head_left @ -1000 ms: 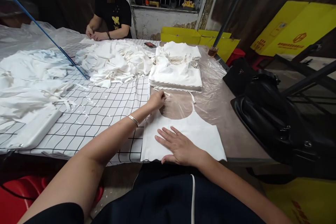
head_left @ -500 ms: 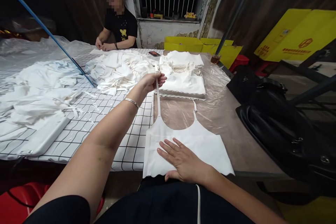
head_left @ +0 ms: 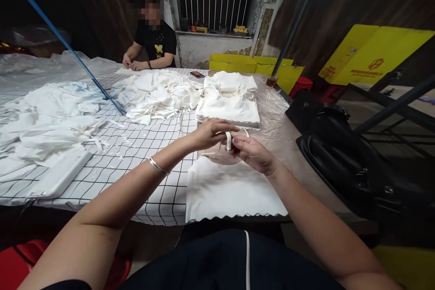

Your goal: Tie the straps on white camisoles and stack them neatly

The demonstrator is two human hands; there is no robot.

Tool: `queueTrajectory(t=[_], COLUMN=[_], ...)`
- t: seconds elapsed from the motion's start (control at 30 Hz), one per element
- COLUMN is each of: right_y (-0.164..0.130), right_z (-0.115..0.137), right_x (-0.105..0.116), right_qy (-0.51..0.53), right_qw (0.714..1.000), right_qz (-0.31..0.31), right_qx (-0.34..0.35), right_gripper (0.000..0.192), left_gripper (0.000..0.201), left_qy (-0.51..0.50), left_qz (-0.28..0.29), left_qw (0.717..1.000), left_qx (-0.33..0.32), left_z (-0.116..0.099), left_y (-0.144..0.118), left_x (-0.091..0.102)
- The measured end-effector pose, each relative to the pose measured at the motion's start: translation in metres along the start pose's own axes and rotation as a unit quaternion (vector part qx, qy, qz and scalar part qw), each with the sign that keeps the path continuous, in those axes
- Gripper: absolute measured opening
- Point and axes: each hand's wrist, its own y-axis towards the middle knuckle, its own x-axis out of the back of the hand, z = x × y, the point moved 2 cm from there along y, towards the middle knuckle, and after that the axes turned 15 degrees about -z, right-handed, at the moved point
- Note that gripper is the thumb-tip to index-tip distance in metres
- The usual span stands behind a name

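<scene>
The white top (head_left: 231, 190) lies flat at the table's (head_left: 306, 163) near edge. Both hands, left hand (head_left: 212, 132) and right hand (head_left: 253, 153), pinch its thin strap (head_left: 228, 140). It looks soft, light and floppy; the straps are good places to hold.

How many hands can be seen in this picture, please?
4. The left hand and right hand hold a white strap at centre; a co-worker's two hands rest at the table's far end.
</scene>
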Motion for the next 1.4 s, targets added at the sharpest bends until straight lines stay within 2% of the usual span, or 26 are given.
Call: queueTrajectory(t=[0.07,0.13,0.2,0.27,0.3,0.37,0.43,0.53,0.63,0.8,0.97,1.2,1.3,1.4], right_y=[-0.002,-0.003,-0.003,0.0,0.001,0.003,0.004,0.002,-0.002,-0.005,-0.005,-0.013,-0.015,-0.016], right_z=[-0.002,-0.008,-0.016,-0.022,-0.025,-0.029,-0.032,-0.036,-0.04,-0.051,-0.057,-0.061,-0.065,-0.069], right_x=[-0.003,-0.004,-0.003,-0.001,0.001,0.004,0.008,0.012,0.014,0.012,0.008,0.001,0.001,0.002], right_qy=[0.002,0.0,0.013,0.038,0.049,0.055,0.047,0.023,-0.006,-0.071,-0.107,-0.084,-0.093,-0.098], right_qw=[0.999,0.998,0.996,0.991,0.988,0.984,0.984,0.985,0.984,0.988,0.985,0.989,0.99,0.99], right_qz=[0.015,-0.002,-0.036,-0.071,-0.085,-0.101,-0.105,-0.107,-0.116,-0.111,-0.119,-0.114,-0.1,-0.092], right_qx=[-0.029,-0.058,-0.087,-0.111,-0.12,-0.133,-0.135,-0.131,-0.132,-0.085,-0.063,-0.049,-0.047,-0.045], right_gripper=[0.04,0.039,0.04,0.041,0.041,0.04,0.037,0.036,0.037,0.034,0.036,0.043,0.044,0.044], left_gripper=[0.038,0.035,0.032,0.024,0.019,0.016,0.022,0.027,0.023,0.028,0.014,0.008,0.007,0.009], left_qy=[0.006,0.041,0.092,0.131,0.14,0.145,0.146,0.138,0.127,0.13,0.094,0.046,0.052,0.055], left_qz=[0.002,-0.009,-0.048,-0.082,-0.079,-0.035,0.013,0.037,0.051,0.036,0.051,-0.034,-0.042,-0.028], left_qw=[1.0,0.999,0.993,0.978,0.971,0.962,0.958,0.955,0.953,0.954,0.954,0.954,0.956,0.954], left_qx=[0.001,0.013,0.06,0.138,0.177,0.23,0.249,0.258,0.269,0.266,0.28,0.296,0.286,0.294], left_z=[0.0,0.0,-0.002,-0.004,-0.005,-0.007,-0.009,-0.011,-0.009,-0.004,-0.002,-0.006,-0.006,-0.005], left_y=[-0.002,-0.008,-0.02,-0.039,-0.051,-0.076,-0.096,-0.112,-0.113,-0.107,-0.104,-0.11,-0.113,-0.115], left_x=[-0.002,-0.004,-0.005,-0.01,-0.016,-0.03,-0.046,-0.061,-0.068,-0.074,-0.08,-0.079,-0.082,-0.084])
